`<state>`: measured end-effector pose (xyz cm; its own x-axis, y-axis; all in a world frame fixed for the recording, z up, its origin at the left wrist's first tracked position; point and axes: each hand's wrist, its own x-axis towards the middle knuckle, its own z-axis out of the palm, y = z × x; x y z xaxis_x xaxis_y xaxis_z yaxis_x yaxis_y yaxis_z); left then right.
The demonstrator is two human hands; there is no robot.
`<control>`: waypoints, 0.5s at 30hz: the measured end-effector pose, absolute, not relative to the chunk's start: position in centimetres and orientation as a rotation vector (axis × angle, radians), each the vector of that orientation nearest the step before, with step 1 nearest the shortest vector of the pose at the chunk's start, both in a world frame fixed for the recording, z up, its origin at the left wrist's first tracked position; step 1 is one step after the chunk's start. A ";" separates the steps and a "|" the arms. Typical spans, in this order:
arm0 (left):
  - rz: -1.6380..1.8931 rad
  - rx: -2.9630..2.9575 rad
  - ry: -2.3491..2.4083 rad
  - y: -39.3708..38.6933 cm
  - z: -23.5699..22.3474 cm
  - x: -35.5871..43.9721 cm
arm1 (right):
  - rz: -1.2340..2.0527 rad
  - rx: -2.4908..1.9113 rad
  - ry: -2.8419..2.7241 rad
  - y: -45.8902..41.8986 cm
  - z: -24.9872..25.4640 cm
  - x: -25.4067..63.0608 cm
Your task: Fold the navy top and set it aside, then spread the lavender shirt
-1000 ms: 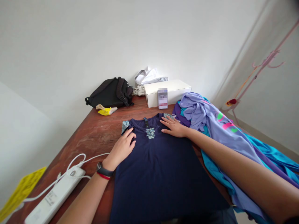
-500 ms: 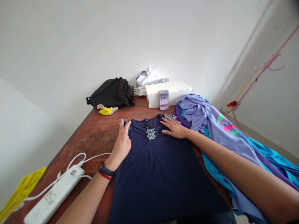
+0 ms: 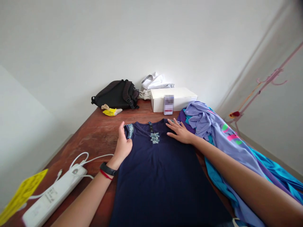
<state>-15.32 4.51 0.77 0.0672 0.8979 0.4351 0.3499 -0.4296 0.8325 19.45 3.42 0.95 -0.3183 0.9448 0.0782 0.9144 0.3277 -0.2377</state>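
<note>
A dark navy top [image 3: 161, 176] with a patterned neck trim lies flat on the brown wooden table [image 3: 97, 135]. My left hand [image 3: 123, 145] rests at its left shoulder, fingers straight along the edge, thumb on the fabric, holding nothing. A black band sits on that wrist. My right hand [image 3: 180, 132] lies flat with fingers spread on the top's right shoulder, beside the neck opening.
A heap of lilac, purple and turquoise clothes [image 3: 220, 135] fills the table's right side. At the back stand a white box [image 3: 175, 97], a black backpack [image 3: 115, 94], a white cloth and a yellow item [image 3: 111, 111]. A white power strip [image 3: 52, 195] with cable lies front left.
My left hand has slid from the chest area out to the top's left shoulder edge, turning on its side. My right hand stays in place. The view has tilted slightly.
</note>
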 end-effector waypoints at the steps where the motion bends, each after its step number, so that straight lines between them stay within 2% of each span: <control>1: 1.374 1.802 1.225 4.5 0.7 -15.2 | 0.192 -1.692 -2.379 3.3 1.4 19.3; 5: 1.381 1.787 1.217 4.2 0.7 -14.9 | 0.119 -1.564 -2.468 2.4 3.4 16.6; 8: 1.379 1.819 1.212 4.1 0.9 -14.9 | 0.192 -1.357 -2.646 1.9 4.2 12.4; 15: 1.303 1.979 1.221 3.7 1.1 -14.8 | 0.239 -1.154 -2.749 4.5 2.7 2.1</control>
